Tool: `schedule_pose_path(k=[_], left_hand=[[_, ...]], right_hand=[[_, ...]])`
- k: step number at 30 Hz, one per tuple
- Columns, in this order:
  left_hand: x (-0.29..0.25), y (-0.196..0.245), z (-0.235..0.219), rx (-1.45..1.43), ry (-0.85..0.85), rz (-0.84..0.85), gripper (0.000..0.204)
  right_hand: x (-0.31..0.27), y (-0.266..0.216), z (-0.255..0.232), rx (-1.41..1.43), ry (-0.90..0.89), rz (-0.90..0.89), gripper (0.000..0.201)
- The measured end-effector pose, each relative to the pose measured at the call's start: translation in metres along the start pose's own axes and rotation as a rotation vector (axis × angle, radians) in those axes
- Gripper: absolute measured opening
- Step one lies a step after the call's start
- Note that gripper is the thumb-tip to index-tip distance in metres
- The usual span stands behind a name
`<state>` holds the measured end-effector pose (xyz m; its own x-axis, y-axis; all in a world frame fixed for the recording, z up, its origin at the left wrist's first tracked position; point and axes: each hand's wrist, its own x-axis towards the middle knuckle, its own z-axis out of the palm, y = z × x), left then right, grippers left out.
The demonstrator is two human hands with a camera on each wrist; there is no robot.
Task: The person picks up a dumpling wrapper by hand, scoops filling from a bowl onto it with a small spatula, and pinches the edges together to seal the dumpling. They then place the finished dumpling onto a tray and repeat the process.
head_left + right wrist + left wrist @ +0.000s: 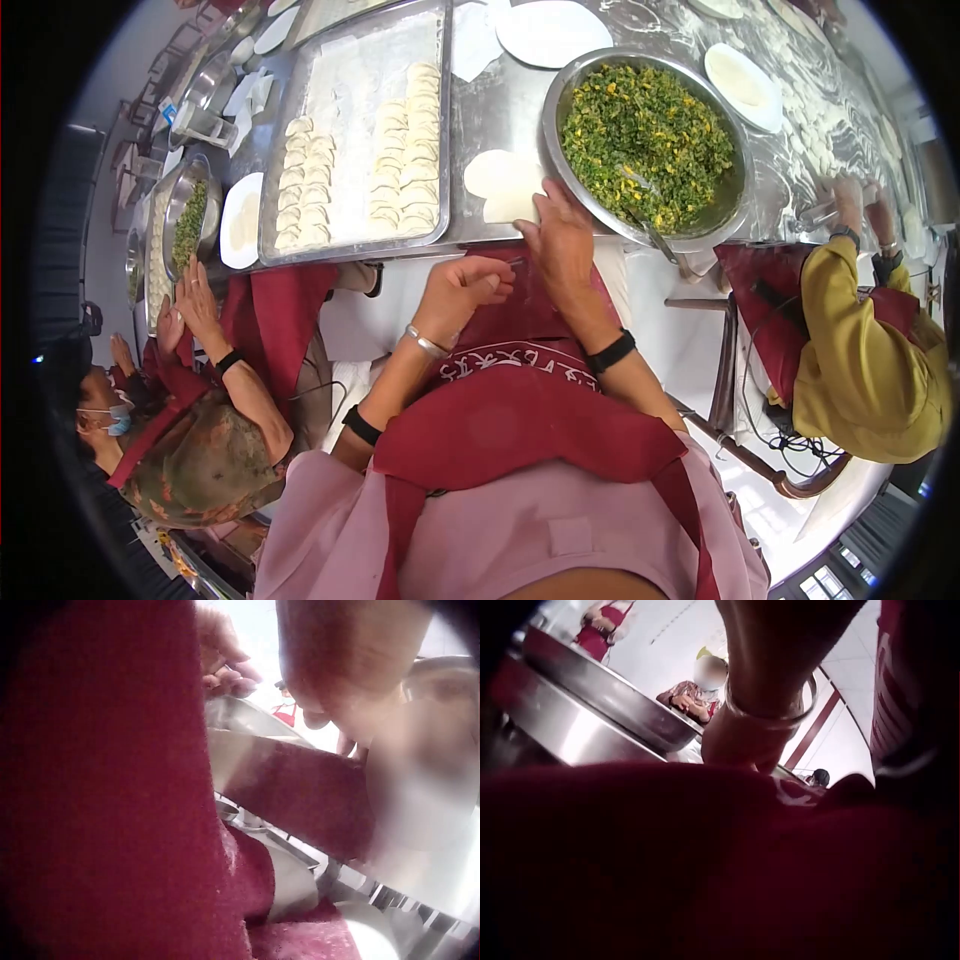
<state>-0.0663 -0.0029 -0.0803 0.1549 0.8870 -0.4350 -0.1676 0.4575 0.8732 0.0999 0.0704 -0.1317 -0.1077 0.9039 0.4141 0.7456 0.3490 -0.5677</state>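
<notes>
My right hand point(562, 240) reaches to the table's front edge, its fingertips at the white round dough wrappers point(505, 185). Thumb and forefinger lie beside the nearest wrapper. In front of the red apron point(500, 310), my left hand point(465, 290), a bracelet point(427, 342) at its wrist, hovers with loosely curled fingers and no wrapper. The right wrist view shows both hands partly, the right one point(349, 660) blurred. To the right stands a steel bowl point(742, 190) of chopped green and yellow filling point(645, 140), a spoon point(650, 232) leaning in it.
A metal tray point(445, 120) with rows of folded dumplings point(405, 165) lies left of the wrappers. White plates point(552, 32) stand on the steel table, and flour covers its right side point(800, 130). One person point(200, 430) works close on the left, another in yellow sleeves point(860, 350) on the right.
</notes>
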Motion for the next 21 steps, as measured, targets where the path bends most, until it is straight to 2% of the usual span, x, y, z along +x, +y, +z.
schedule_pose_path(k=[3,8,12,14,15,18,20,21], left_hand=[[0.002,-0.015,0.0,0.021,0.006,-0.046,0.021],[0.015,-0.019,-0.002,-0.272,0.012,-0.152,0.024],[0.022,-0.012,0.007,-0.527,0.029,-0.16,0.029],[0.028,-0.016,0.005,-0.647,-0.015,-0.187,0.031],[0.028,-0.016,0.005,-0.706,-0.039,-0.2,0.031],[0.02,-0.009,0.014,-0.738,-0.107,-0.073,0.033],[0.017,-0.004,0.017,-0.618,-0.068,0.04,0.032],[0.015,-0.002,0.018,-0.558,-0.048,0.097,0.031]], right_hand=[[-0.005,-0.009,0.002,-0.047,0.047,-0.047,0.034],[-0.006,0.001,0.004,0.049,0.072,-0.093,0.017],[-0.009,-0.009,-0.006,0.233,0.051,0.021,0.011],[-0.013,-0.023,-0.02,0.344,0.019,0.08,0.01],[-0.015,-0.026,-0.026,0.322,0.008,0.034,0.01],[-0.023,-0.032,-0.041,0.291,-0.031,-0.055,0.012],[-0.029,-0.032,-0.048,0.323,-0.066,-0.056,0.016],[-0.032,-0.035,-0.051,0.419,-0.076,0.059,0.018]])
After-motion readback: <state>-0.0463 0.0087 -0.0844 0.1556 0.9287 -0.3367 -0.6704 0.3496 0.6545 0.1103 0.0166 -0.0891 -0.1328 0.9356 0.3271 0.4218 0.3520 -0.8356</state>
